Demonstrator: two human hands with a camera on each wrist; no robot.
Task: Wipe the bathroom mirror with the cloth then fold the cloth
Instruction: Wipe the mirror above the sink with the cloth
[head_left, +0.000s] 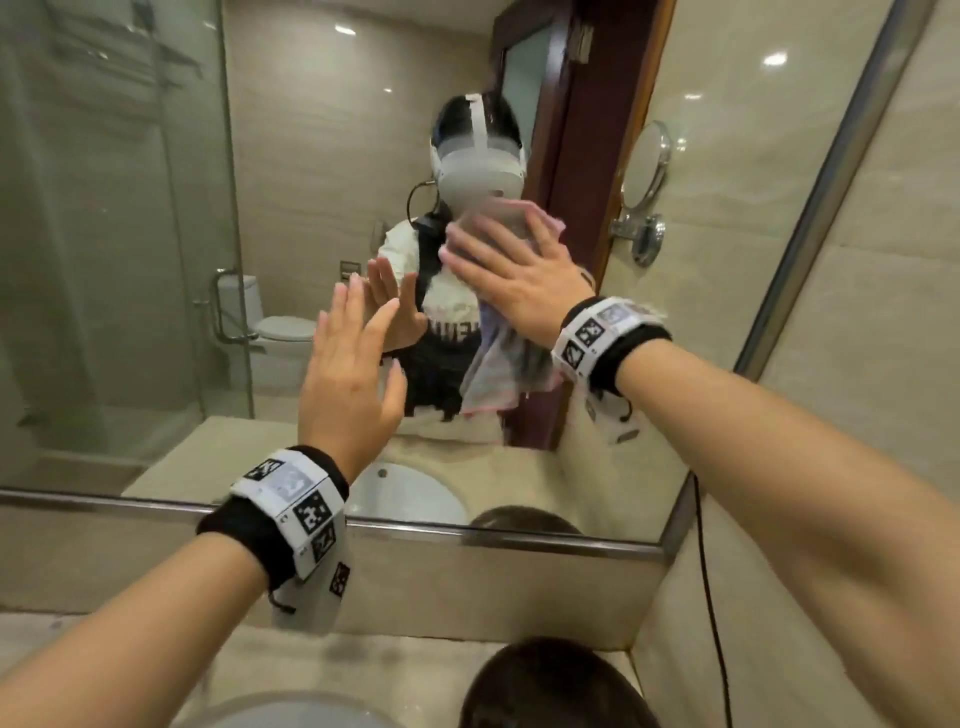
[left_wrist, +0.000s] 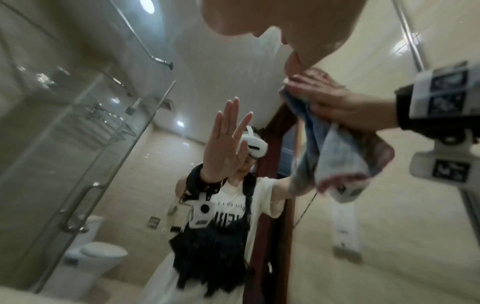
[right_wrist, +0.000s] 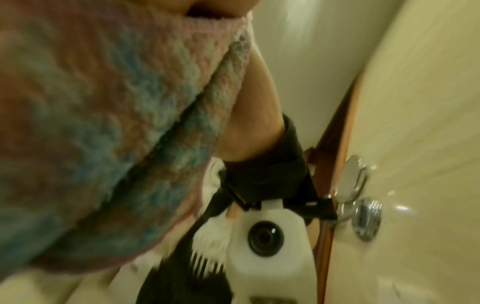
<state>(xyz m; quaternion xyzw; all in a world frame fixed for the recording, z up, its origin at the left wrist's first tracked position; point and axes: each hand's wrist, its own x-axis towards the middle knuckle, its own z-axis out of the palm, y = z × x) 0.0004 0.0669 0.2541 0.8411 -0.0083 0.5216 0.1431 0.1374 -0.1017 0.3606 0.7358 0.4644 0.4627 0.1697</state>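
The wall mirror (head_left: 130, 260) fills the head view. My right hand (head_left: 511, 273) lies flat on it at centre right, fingers spread, pressing a pink, blue and white cloth (head_left: 501, 371) against the glass. The lower part of the cloth hangs loose below the palm. My left hand (head_left: 348, 374) is held up just left of it, fingers straight, holding nothing; I cannot tell if it touches the glass. The left wrist view shows the right hand (left_wrist: 333, 105) on the hanging cloth (left_wrist: 335, 160). In the right wrist view the cloth (right_wrist: 91, 113) fills the left side, blurred.
A metal frame (head_left: 467, 535) edges the mirror's bottom above a beige counter with a white basin (head_left: 291, 712). A dark round object (head_left: 545, 686) sits at the counter's right. A black cable (head_left: 709, 571) runs down the right wall. A shower screen, toilet and round shaving mirror (head_left: 647, 171) appear reflected.
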